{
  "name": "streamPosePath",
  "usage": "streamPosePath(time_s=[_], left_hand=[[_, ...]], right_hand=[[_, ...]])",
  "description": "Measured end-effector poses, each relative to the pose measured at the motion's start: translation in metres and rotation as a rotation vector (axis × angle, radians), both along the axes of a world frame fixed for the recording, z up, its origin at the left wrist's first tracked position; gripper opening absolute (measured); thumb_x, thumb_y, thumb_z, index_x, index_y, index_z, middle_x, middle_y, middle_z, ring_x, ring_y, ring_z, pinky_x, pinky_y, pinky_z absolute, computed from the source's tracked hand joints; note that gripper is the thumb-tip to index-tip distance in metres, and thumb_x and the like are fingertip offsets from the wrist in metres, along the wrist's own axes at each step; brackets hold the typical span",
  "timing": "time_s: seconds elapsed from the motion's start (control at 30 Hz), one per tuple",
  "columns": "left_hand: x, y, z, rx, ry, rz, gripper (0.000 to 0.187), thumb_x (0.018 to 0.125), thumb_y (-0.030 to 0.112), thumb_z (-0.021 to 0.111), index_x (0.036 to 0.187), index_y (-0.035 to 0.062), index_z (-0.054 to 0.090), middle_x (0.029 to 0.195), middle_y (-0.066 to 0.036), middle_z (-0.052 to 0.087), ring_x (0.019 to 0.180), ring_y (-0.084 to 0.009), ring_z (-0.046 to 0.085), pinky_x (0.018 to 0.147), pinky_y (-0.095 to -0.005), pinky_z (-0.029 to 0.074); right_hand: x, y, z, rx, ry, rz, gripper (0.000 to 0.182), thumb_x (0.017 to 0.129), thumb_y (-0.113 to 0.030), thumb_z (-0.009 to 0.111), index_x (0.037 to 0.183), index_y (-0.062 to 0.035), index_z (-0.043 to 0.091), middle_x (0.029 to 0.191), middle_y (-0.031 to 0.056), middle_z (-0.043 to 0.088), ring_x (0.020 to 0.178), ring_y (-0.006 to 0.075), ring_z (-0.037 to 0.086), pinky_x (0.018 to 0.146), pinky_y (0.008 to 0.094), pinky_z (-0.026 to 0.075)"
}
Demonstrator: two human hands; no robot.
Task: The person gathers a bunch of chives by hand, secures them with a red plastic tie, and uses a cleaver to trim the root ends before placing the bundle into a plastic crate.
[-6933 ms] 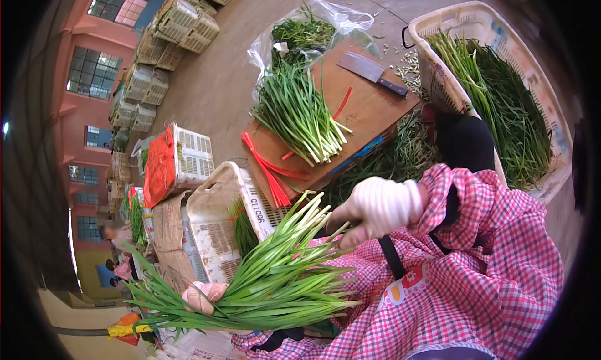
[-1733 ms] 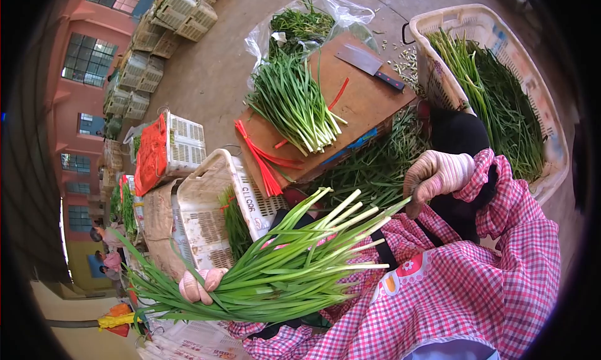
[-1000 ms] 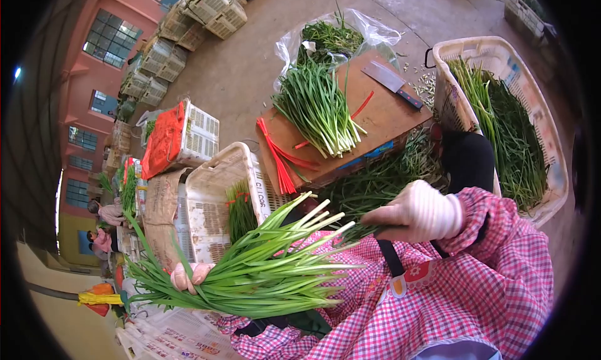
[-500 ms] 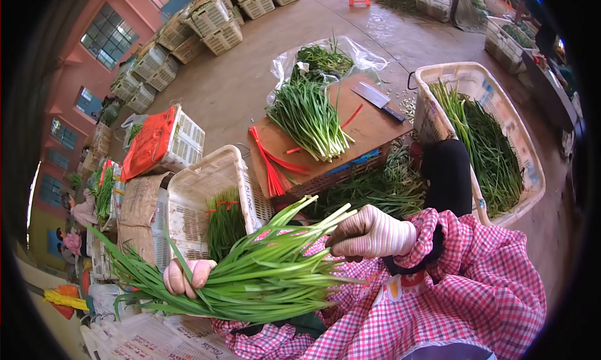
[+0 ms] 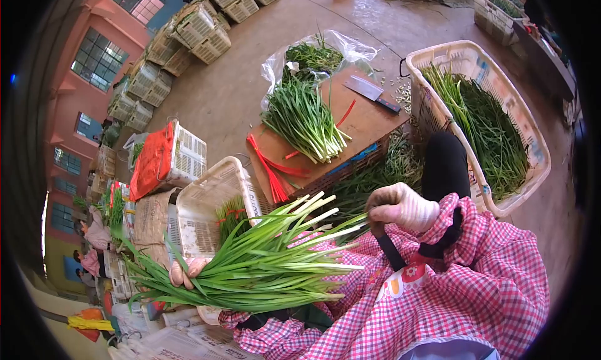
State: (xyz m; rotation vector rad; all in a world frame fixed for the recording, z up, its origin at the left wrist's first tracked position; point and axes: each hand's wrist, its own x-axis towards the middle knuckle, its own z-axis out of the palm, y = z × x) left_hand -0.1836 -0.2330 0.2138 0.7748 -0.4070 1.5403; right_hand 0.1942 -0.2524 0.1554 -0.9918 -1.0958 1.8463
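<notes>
My left hand (image 5: 188, 272), gloved, is wrapped around a large loose bunch of garlic chives (image 5: 263, 260). Their leafy tips point left, and the pale stem ends fan out to the right over my lap. At those stem ends, my gloved right hand (image 5: 404, 206) has its fingers pinched together, with one long stalk running into the stained fingertips. A dark strip hangs just below that hand, against the checked apron. Beyond, a pile of chives (image 5: 303, 122) lies on a brown board (image 5: 369, 129), with red ties (image 5: 269, 169) and a cleaver (image 5: 363, 87) beside it.
A white crate (image 5: 482, 191) full of chives stands at my right. Another crate (image 5: 188, 197) at front left holds red-tied bunches (image 5: 233, 217). Loose leaves (image 5: 369, 185) lie under the board. A plastic bag (image 5: 369, 50) with greens sits behind it. Stacked crates (image 5: 210, 44) line the wall.
My right hand has moved right and slightly up, away from the bunch, with a stalk at its fingertips. The stem ends are spread wider. My left hand keeps its hold.
</notes>
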Motion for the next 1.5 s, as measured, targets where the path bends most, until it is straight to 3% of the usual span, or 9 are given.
streamPosePath(time_s=[0.2,0.33,0.4,0.53,0.67,0.8,1.0,1.23,1.5], left_hand=[[-0.175,0.013,-0.082,-0.080,-0.235,-0.832,0.027,0.087,0.014,0.056,0.109,-0.0014,0.052,0.094,-0.007,0.056,0.084,-0.0194,0.057,0.076,-0.0325,0.050],[-0.083,0.028,-0.028,-0.037,-0.171,-0.301,0.033,0.075,0.019,0.078,0.090,0.0094,0.051,0.077,-0.001,0.057,0.077,-0.0149,0.057,0.089,-0.0269,0.044],[-0.066,0.031,-0.019,-0.218,-0.284,-1.340,0.022,0.083,0.015,0.069,0.094,0.0079,0.051,0.080,-0.002,0.058,0.080,-0.0157,0.058,0.087,-0.0287,0.046],[0.035,0.010,0.040,-0.170,0.270,-0.247,0.008,0.093,0.022,0.052,0.096,0.0148,0.053,0.086,-0.003,0.058,0.095,-0.0181,0.055,0.088,-0.0370,0.045],[0.028,-0.012,0.049,-0.237,0.350,-0.181,0.015,0.095,0.020,0.045,0.082,0.0165,0.052,0.074,0.001,0.055,0.088,-0.0159,0.055,0.085,-0.0343,0.045],[0.042,-0.024,0.054,-0.057,0.349,0.060,0.020,0.089,0.011,0.046,0.071,0.0149,0.050,0.066,0.002,0.052,0.065,-0.0127,0.057,0.076,-0.0294,0.048],[0.044,-0.032,0.061,0.083,0.332,0.019,0.015,0.087,0.010,0.048,0.072,0.0124,0.051,0.072,-0.001,0.057,0.060,-0.0153,0.059,0.076,-0.0314,0.049],[0.060,-0.033,0.057,0.124,0.266,0.014,0.015,0.087,0.010,0.048,0.073,0.0123,0.051,0.073,-0.001,0.057,0.060,-0.0154,0.059,0.075,-0.0315,0.049],[0.076,-0.037,0.051,0.130,0.211,0.008,0.014,0.087,0.010,0.048,0.074,0.0122,0.052,0.073,-0.001,0.057,0.060,-0.0154,0.059,0.074,-0.0316,0.049]], right_hand=[[0.090,0.027,-0.058,0.515,-1.522,0.518,0.034,0.073,-0.025,0.067,0.100,-0.0059,0.064,0.075,0.0110,0.065,0.067,0.0265,0.066,0.065,0.0386,0.054],[0.081,0.045,-0.071,0.672,-1.130,0.396,0.060,0.071,-0.027,0.069,0.126,-0.0090,0.051,0.103,0.0158,0.062,0.096,0.0325,0.061,0.080,0.0413,0.051],[0.026,0.061,-0.069,0.847,-0.634,0.166,0.068,0.075,-0.030,0.070,0.133,-0.0080,0.043,0.119,0.0182,0.056,0.104,0.0354,0.058,0.088,0.0405,0.049],[-0.057,0.079,-0.095,0.855,-0.066,0.153,0.061,0.081,-0.028,0.068,0.134,-0.0062,0.044,0.121,0.0173,0.056,0.108,0.0306,0.057,0.092,0.0370,0.046],[-0.063,0.065,-0.085,0.721,0.219,0.272,0.035,0.090,-0.020,0.060,0.123,-0.0098,0.057,0.115,0.0128,0.062,0.101,0.0233,0.061,0.085,0.0337,0.049],[-0.011,0.062,-0.108,0.920,-0.184,0.399,0.032,0.086,-0.033,0.060,0.110,-0.0112,0.064,0.076,0.0162,0.063,0.071,0.0357,0.062,0.065,0.0427,0.050],[0.071,0.071,-0.134,0.848,-1.347,0.882,0.038,0.076,-0.037,0.064,0.105,-0.0116,0.063,0.095,0.0120,0.066,0.088,0.0301,0.064,0.076,0.0432,0.050],[-0.009,0.058,-0.117,0.116,0.216,0.436,0.039,0.089,-0.015,0.059,0.126,-0.0042,0.055,0.117,0.0058,0.062,0.107,0.0139,0.056,0.096,0.0309,0.043],[-0.077,0.062,-0.084,-0.074,1.020,0.344,0.062,0.086,-0.032,0.065,0.133,0.0017,0.043,0.130,0.0180,0.051,0.124,0.0282,0.046,0.108,0.0439,0.029]])
